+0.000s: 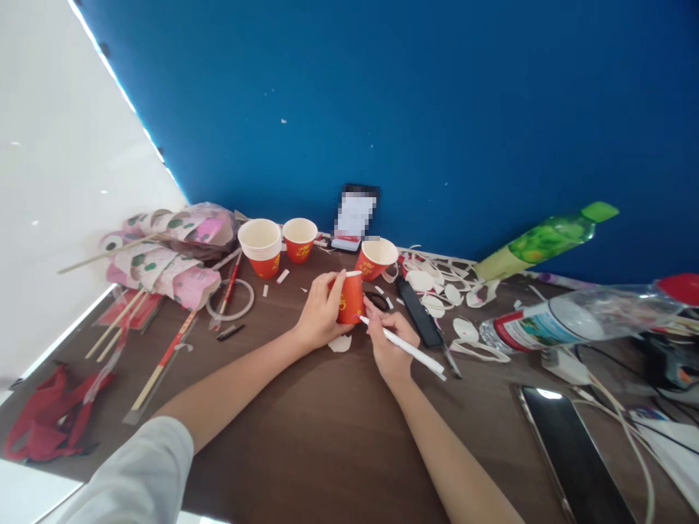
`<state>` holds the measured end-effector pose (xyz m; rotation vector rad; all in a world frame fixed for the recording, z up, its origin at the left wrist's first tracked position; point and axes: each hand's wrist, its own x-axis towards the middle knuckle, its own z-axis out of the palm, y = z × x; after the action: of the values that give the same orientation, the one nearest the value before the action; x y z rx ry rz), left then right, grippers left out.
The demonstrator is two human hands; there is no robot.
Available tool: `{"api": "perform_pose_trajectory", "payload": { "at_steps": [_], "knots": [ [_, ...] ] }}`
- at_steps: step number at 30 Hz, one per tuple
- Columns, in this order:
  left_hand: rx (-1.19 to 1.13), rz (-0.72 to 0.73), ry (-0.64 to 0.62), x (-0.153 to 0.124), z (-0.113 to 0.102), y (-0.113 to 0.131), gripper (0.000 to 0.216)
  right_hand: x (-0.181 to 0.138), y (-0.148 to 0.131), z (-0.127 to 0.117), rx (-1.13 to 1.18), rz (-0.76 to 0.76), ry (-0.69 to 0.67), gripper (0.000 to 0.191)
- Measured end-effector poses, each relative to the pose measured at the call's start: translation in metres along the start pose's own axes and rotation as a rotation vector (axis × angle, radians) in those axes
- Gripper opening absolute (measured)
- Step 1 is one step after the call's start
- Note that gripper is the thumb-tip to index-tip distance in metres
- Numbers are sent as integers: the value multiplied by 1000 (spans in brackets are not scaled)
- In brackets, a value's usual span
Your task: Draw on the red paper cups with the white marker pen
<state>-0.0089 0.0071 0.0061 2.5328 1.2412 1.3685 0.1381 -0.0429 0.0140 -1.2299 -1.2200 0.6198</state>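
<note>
Head view: Between our hands, a red paper cup [351, 300] is held white end up, long axis near vertical. Our left hand [321, 313], nearer, curls its fingers around the cup's left side; right of the cup, our right hand [394, 345] pinches a white pen [416, 354], tip at the cup's lower wall, forearm slanting inward.

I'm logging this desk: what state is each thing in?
Held cup: in left hand
White pen: in right hand, tip at cup
Cup stack: nested, mouths up
Cup beside stack: mouth up
Rear right cup: mouth up
Far phone: screen lit
Near phone: screen dark
Green-capped bottle: closed
Red-capped bottle: closed
Paper scraps: scattered
</note>
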Motion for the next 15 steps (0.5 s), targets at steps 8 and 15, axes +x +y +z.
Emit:
{"api": "perform_pose_trajectory", "payload": {
  "at_steps": [8,15],
  "knots": [
    [-19,-7,-4,0,0,-1,102,1,2,-1,75,16,-6,34],
    [-50,-38,-25,-1,0,-1,104,2,-1,0,158,27,-12,37]
  ]
}}
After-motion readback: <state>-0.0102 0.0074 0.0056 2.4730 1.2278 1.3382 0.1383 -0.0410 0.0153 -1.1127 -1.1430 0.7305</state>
